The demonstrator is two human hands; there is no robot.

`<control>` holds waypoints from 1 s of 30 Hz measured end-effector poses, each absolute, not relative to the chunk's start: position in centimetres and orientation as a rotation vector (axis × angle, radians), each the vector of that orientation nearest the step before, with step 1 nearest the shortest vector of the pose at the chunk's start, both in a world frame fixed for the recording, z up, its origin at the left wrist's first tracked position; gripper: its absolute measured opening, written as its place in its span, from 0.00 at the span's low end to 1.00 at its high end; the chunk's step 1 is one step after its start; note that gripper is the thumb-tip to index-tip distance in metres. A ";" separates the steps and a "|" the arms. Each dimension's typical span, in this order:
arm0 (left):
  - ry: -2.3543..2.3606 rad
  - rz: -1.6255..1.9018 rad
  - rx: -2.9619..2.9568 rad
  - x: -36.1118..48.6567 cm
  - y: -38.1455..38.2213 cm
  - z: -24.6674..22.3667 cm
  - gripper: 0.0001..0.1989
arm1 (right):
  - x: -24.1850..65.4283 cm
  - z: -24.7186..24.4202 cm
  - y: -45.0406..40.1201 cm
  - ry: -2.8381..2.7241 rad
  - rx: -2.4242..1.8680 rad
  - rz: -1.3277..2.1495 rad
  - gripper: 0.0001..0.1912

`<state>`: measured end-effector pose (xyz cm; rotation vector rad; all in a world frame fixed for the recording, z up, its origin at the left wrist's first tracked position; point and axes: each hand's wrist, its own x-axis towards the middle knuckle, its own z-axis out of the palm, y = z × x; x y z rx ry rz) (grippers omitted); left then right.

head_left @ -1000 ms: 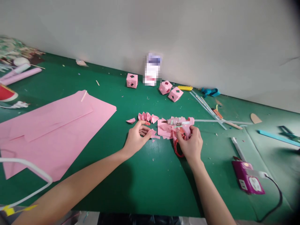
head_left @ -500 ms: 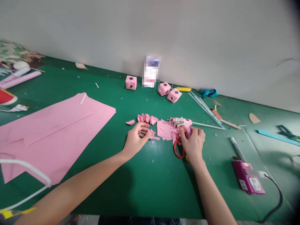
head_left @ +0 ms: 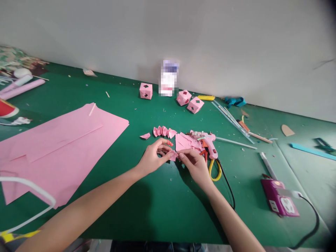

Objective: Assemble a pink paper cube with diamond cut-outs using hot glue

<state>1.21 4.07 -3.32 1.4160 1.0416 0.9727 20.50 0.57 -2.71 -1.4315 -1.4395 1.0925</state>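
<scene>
Between finger and thumb, my left hand (head_left: 154, 154) pinches a small piece of pink paper (head_left: 173, 156). My right hand (head_left: 193, 162) meets it from the right, its thumb and fingertips closed on the same piece's right edge. Just beyond my right hand, a pink glue gun (head_left: 209, 142) lies on a pile of pink paper scraps (head_left: 182, 140), a glue stick poking out of its back. Scissors (head_left: 215, 171) with red and yellow handles lie partly under it. Behind my left hand stands a row of curled pink paper petals (head_left: 164, 131), with a single petal (head_left: 145, 136) beside it.
Large pink sheets (head_left: 78, 154) cover the left of the green table (head_left: 157, 217). Cut-out pink paper boxes (head_left: 146, 91) stand near the wall. At right sit a purple power socket (head_left: 279, 197) with a black cable, a clear stick and a blue strip (head_left: 312, 151).
My right hand has let go of the glue gun, which now lies on the scraps, and has moved left to the paper piece. My left hand still holds that piece.
</scene>
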 end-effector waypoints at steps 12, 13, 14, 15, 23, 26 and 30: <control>1.018 0.948 1.395 1.1 4.1 -3.2 0.12 | 20.7 -2.9 0.9 -1.213 -1.331 1.483 0.19; 1.018 0.946 1.395 1.1 4.1 -3.2 0.12 | 20.6 -2.9 0.9 -1.202 -1.333 1.497 0.19; 1.017 0.945 1.396 1.1 4.1 -3.2 0.13 | 20.6 -2.9 1.0 -1.191 -1.335 1.507 0.19; 1.013 0.944 1.397 1.1 4.1 -3.3 0.13 | 20.6 -2.9 1.0 -1.180 -1.337 1.513 0.18; 0.972 0.967 1.411 1.1 4.0 -4.1 0.12 | 20.2 -3.2 1.0 -1.180 -1.378 1.464 0.18; 0.960 0.974 1.429 1.1 4.0 -4.0 0.12 | 19.9 -3.2 0.8 -1.235 -1.429 1.401 0.19; 0.981 0.976 1.462 1.2 3.9 -3.9 0.11 | 19.5 -3.4 0.4 -1.282 -1.478 1.294 0.21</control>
